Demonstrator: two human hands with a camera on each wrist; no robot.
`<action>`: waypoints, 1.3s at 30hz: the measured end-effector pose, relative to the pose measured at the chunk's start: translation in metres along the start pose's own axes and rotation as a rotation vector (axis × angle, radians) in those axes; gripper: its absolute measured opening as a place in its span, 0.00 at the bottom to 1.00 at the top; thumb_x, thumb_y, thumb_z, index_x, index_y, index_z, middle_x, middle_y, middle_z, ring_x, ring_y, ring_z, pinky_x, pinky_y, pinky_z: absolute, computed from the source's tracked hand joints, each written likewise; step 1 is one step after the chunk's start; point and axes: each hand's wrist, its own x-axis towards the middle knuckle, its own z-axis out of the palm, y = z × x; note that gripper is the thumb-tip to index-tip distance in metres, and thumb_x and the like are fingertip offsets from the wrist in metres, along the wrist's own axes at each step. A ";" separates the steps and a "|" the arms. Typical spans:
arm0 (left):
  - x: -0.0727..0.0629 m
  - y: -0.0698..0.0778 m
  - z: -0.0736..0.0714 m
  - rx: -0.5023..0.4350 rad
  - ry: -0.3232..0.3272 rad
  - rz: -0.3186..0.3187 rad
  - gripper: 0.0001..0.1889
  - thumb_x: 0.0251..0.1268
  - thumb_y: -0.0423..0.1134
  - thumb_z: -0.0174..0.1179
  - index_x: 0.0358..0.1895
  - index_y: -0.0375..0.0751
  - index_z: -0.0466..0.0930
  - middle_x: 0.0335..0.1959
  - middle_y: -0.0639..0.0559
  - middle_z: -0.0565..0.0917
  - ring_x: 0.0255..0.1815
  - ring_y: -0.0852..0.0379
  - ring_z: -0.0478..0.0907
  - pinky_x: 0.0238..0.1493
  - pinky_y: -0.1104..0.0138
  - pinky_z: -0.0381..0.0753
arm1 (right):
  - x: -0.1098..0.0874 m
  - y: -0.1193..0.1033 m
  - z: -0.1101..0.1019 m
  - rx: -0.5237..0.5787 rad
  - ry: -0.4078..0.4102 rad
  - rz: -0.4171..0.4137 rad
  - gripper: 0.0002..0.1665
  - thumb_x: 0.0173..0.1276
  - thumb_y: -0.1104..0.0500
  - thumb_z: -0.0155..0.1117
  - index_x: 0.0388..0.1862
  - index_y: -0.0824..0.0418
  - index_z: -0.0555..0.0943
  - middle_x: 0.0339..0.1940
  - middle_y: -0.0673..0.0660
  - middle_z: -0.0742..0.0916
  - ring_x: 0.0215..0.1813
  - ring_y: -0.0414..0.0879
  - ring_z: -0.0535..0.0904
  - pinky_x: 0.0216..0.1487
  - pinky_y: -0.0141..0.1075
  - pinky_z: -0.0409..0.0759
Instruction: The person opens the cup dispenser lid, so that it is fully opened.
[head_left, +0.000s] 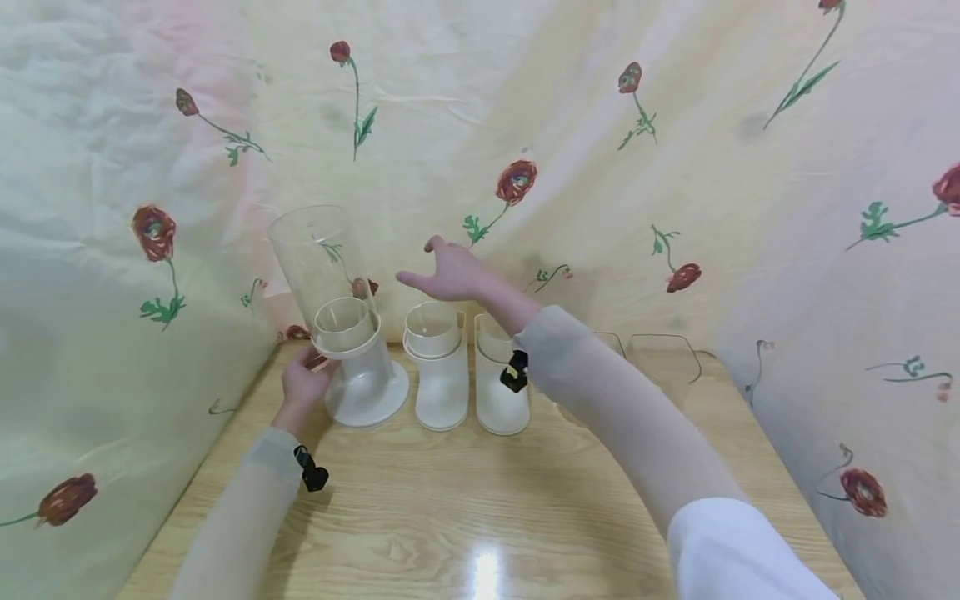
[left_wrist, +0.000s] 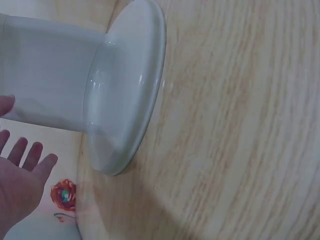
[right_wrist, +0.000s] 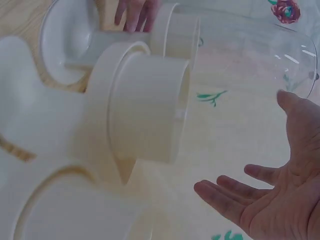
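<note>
Head view: the clear cylinder [head_left: 311,258] sits around the inner cup [head_left: 342,337] of the white stand [head_left: 366,398], probably preventing sliding. Left wrist: the left hand [left_wrist: 21,189] spreads its fingers beside the column [left_wrist: 52,72], perhaps for steadying; contact is unclear. Right wrist: the right hand [right_wrist: 287,187], fingers wide, holds nothing, near the cylinder's rim [right_wrist: 315,55].

Red-flowered cloth [head_left: 442,125], pale wood-grain table [head_left: 420,508]

Left sleeve [head_left: 232,525]: pale, greyish cuff [head_left: 273,450] just behind left hand [head_left: 303,385]
Right sleeve [head_left: 630,408]: matching; white outer sleeve [head_left: 735,542] farther behind right hand [head_left: 456,273]
Wrist cameras [head_left: 514,372]: small, black, one behind each hand
</note>
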 end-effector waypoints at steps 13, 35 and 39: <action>0.008 0.008 0.004 0.080 -0.002 0.069 0.24 0.68 0.28 0.59 0.67 0.24 0.76 0.68 0.22 0.78 0.73 0.29 0.74 0.79 0.43 0.74 | 0.031 -0.043 0.042 0.329 0.053 -0.085 0.67 0.64 0.37 0.78 0.86 0.60 0.49 0.84 0.67 0.67 0.85 0.57 0.65 0.83 0.48 0.71; -0.004 0.014 0.000 0.194 0.062 0.291 0.12 0.63 0.22 0.58 0.47 0.20 0.82 0.50 0.22 0.87 0.56 0.25 0.85 0.63 0.39 0.85 | 0.026 -0.053 0.063 0.396 -0.005 -0.200 0.58 0.73 0.42 0.72 0.87 0.59 0.49 0.82 0.65 0.71 0.79 0.56 0.74 0.80 0.44 0.76; -0.012 0.016 -0.002 0.186 0.061 0.297 0.11 0.64 0.21 0.59 0.48 0.20 0.83 0.50 0.22 0.87 0.56 0.26 0.85 0.63 0.43 0.87 | 0.024 -0.048 0.063 0.416 -0.007 -0.206 0.59 0.72 0.41 0.72 0.87 0.58 0.49 0.81 0.65 0.72 0.79 0.57 0.74 0.79 0.44 0.77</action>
